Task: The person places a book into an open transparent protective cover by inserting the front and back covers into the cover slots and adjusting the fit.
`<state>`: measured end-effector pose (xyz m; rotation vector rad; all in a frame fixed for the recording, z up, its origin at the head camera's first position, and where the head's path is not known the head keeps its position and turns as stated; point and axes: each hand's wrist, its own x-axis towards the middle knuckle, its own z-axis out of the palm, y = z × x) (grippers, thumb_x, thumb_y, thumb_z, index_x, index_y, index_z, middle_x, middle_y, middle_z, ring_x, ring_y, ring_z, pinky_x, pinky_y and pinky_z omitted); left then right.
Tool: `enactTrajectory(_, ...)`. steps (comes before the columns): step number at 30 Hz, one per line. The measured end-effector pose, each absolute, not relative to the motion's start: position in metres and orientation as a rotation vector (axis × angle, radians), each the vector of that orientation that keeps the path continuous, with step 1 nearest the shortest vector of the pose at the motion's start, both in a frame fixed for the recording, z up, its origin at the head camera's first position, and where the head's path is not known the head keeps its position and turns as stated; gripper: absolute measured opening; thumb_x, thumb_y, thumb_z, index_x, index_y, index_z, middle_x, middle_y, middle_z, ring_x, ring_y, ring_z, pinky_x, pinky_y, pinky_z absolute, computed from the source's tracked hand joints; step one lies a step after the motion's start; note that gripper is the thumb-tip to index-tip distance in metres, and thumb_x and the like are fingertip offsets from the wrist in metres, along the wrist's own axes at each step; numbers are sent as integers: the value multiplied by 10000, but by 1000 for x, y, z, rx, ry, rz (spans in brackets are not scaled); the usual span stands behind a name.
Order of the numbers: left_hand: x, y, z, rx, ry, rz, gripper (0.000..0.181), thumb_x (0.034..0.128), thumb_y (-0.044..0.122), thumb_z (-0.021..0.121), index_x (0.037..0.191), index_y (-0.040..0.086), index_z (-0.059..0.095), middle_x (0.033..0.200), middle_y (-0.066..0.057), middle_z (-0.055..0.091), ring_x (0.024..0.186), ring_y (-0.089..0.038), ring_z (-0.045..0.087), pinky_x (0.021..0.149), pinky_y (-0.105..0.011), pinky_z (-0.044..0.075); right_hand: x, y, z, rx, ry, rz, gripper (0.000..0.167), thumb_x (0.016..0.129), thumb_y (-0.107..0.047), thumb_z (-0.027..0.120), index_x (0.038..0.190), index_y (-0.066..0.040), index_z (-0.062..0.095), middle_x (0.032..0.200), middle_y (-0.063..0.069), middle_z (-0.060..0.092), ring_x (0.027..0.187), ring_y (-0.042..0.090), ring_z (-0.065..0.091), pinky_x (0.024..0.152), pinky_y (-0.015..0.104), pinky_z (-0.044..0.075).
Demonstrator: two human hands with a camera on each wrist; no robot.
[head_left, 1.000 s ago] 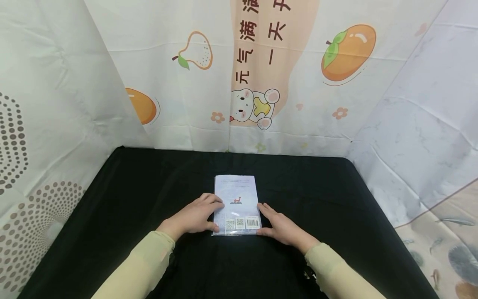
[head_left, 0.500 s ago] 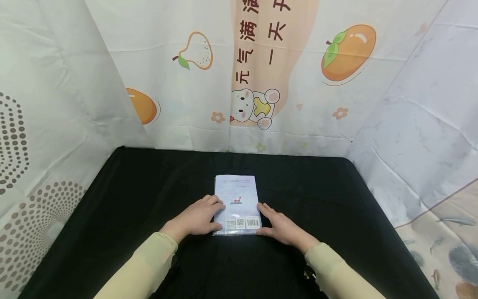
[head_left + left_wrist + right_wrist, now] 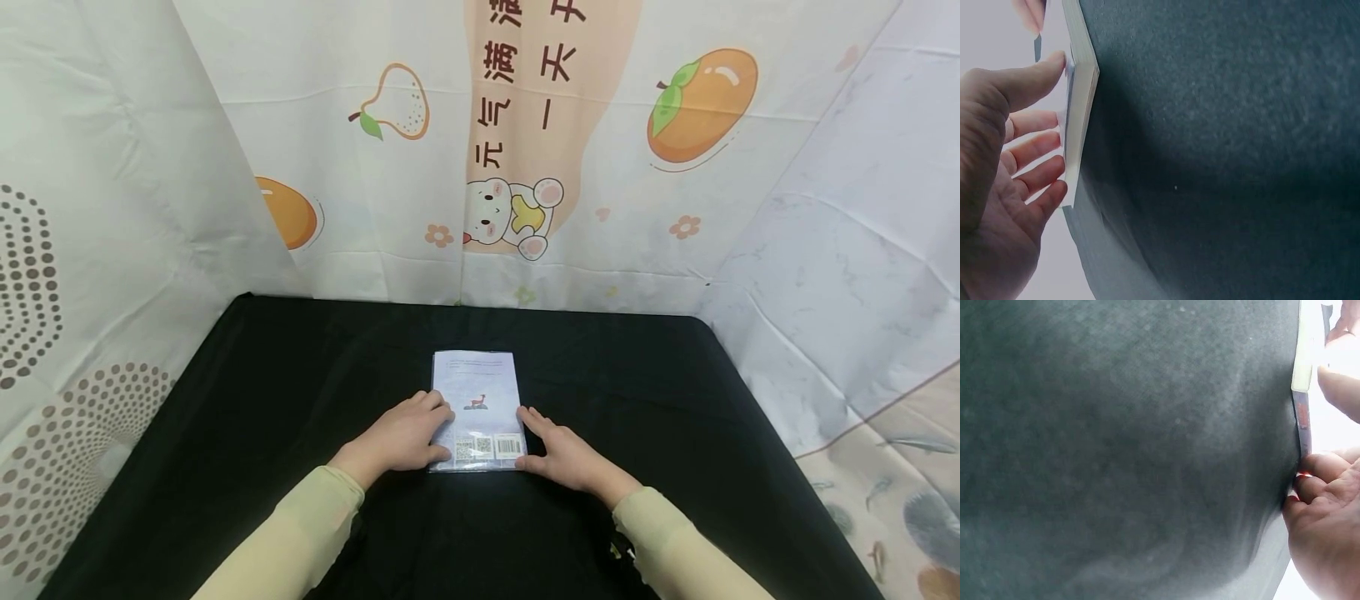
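A thin pale book (image 3: 480,379) lies flat on the black cloth, its cover marked with a small deer picture, codes and a barcode near the bottom. At its left side, my left hand (image 3: 401,437) rests with thumb and fingertips on the cover's edge. Across from it, my right hand (image 3: 566,454) touches the right side, thumb near the lower corner. The left wrist view shows page edges of the book (image 3: 1079,119) beside the relaxed fingers. In the right wrist view, fingertips of the right hand (image 3: 1329,519) meet the cloth next to the spine.
A black cloth (image 3: 637,400) covers the table under the book. White curtains with printed fruit, a bear (image 3: 510,217) and lettering hang behind the table. Patterned cloths enclose the left and right sides.
My left hand has shifted slightly to the right, further onto the book's left edge. The right hand and the book have barely moved.
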<state>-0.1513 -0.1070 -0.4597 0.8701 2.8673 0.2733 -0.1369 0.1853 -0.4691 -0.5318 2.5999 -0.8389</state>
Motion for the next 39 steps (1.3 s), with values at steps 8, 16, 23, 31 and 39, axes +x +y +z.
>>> enactTrajectory(8, -150, -104, -458, 838, 2873, 285, 484, 884, 427, 794, 1260, 158, 651, 1129, 30, 540, 955, -137, 448, 815, -297, 436, -135, 185, -468, -423, 2544, -964, 748, 982, -282, 641, 1619, -107, 290, 1673, 177, 240, 1543, 402, 204, 1223, 586, 208)
enactTrajectory(16, -149, -104, -460, 819, 2866, 287, 490, 886, 437, 792, 1262, 164, 637, 1132, 25, 522, 965, -142, 444, 814, -300, 430, -136, 184, -464, -367, 2391, -1227, 746, 980, -187, 593, 1633, -118, 239, 1683, 82, 242, 1541, 282, 256, 1224, 549, 221)
enactTrajectory(23, -149, -105, -459, 800, 2847, 305, 495, 901, 444, 776, 1288, 175, 623, 1186, 6, 517, 996, -152, 443, 828, -313, 434, -135, 183, -459, -346, 2273, -1407, 739, 1001, -122, 551, 1641, -108, 183, 1699, 61, 173, 1561, 244, 172, 1236, 552, 181)
enactTrajectory(31, -147, -106, -458, 817, 2824, 331, 503, 927, 422, 751, 1381, 250, 619, 1313, -15, 526, 1054, -161, 447, 867, -332, 455, -132, 183, -452, -331, 2224, -1507, 714, 1006, -75, 528, 1640, -124, 205, 1695, 46, 195, 1564, 227, 164, 1236, 568, 167)
enactTrajectory(39, -148, -105, -459, 798, 2830, 297, 509, 930, 434, 743, 1409, 329, 609, 1338, -21, 523, 1054, -160, 452, 860, -334, 458, -131, 180, -446, -331, 2199, -1555, 688, 1020, -64, 486, 1643, -170, 214, 1695, 22, 209, 1570, 259, 153, 1228, 622, 129)
